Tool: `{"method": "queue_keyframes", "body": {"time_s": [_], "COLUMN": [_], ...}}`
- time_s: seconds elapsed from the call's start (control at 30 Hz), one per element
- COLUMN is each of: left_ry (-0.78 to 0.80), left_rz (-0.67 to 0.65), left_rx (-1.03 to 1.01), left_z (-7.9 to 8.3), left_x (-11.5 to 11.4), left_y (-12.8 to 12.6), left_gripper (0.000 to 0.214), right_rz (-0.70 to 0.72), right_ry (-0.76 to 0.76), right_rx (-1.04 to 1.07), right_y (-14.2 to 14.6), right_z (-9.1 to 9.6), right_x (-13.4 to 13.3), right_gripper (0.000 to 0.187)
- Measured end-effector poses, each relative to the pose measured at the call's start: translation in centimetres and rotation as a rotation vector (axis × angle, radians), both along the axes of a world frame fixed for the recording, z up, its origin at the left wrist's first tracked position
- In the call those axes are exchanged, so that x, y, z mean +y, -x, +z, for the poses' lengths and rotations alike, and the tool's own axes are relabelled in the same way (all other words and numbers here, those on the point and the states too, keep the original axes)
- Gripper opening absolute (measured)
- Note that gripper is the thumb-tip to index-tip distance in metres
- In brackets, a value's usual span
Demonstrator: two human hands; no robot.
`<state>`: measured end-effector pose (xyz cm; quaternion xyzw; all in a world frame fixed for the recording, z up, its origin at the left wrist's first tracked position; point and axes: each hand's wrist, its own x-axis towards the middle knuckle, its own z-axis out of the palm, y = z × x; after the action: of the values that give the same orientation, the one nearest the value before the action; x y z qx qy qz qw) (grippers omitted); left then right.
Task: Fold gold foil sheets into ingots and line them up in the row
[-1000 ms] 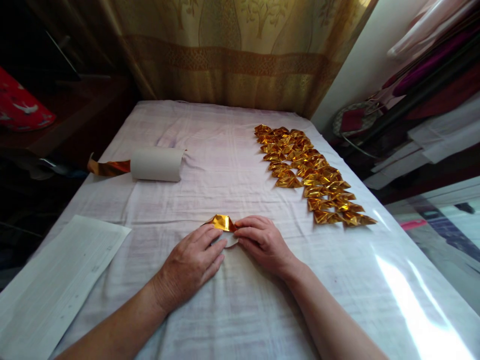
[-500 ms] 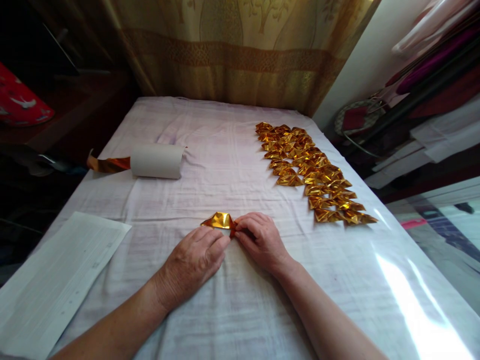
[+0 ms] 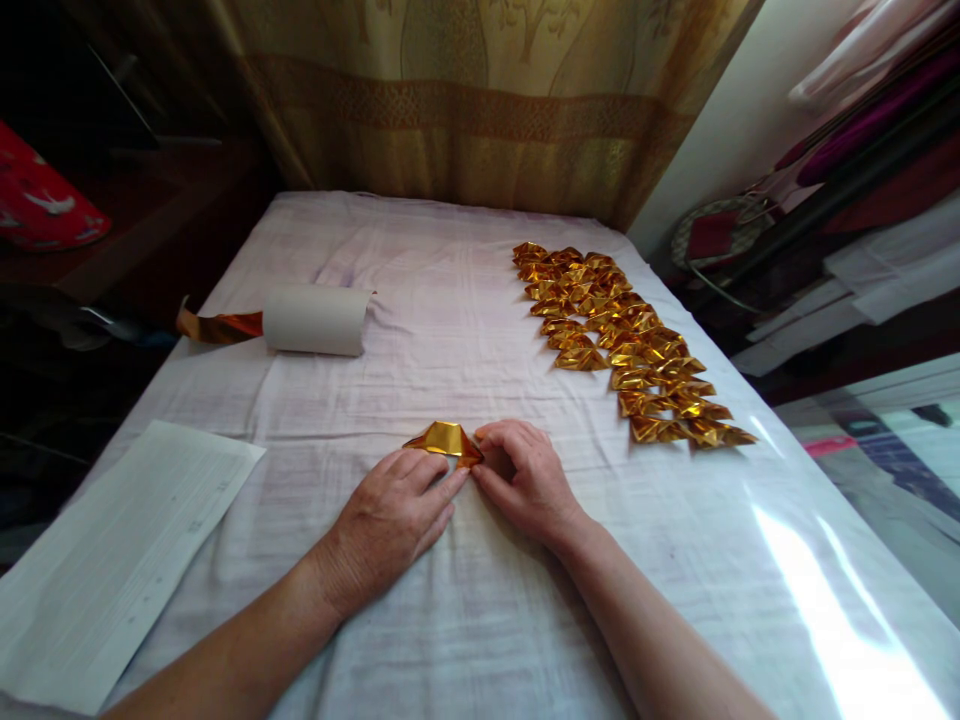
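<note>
A piece of folded gold foil paper point(image 3: 444, 438) lies on the cloth-covered table in front of me, with a flat shiny top and sloping ends. My left hand point(image 3: 397, 505) is closed on its near left side, thumb stretched along the front edge toward the right corner. At the right end, my right hand point(image 3: 525, 475) pinches the foil's tip between thumb and bent fingers. The fingers hide parts of the lower edge. To the right stand several finished-looking gold foil ingots point(image 3: 585, 300) in close rows.
A pale cardboard roll point(image 3: 315, 320) lies at the left back, with a gold foil strip point(image 3: 225, 327) sticking out of it. A sheet of printed paper point(image 3: 127, 560) lies at the left front. A patterned curtain point(image 3: 465, 110) hangs behind the table point(image 3: 442, 260).
My left thumb has moved right along the foil's near edge, toward the right corner. The right end of the foil now shows more, and my right fingers have shifted slightly outward.
</note>
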<state>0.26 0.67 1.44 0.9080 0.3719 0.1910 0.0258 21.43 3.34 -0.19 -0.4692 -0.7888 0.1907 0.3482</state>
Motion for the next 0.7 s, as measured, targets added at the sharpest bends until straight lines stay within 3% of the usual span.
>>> {"method": "queue_keyframes", "body": {"time_s": [0.17, 0.43, 0.7], "left_ry": [-0.005, 0.024, 0.003], "left_rz": [0.004, 0.0, -0.001], "left_rx": [0.006, 0.001, 0.007], "left_z": [0.0, 0.0, 0.0], "left_x": [0.0, 0.0, 0.0], "left_y": [0.0, 0.0, -0.1], "left_gripper": [0.036, 0.034, 0.033], "right_rz": [-0.104, -0.106, -0.193], "right_ry": [-0.018, -0.023, 0.005], "right_rx": [-0.035, -0.096, -0.112], "right_y": [-0.3, 0.1, 0.9], "right_z": [-0.1, -0.4, -0.4], "right_x": [-0.5, -0.5, -0.6], "right_gripper": [0.017, 0.003, 0.004]}}
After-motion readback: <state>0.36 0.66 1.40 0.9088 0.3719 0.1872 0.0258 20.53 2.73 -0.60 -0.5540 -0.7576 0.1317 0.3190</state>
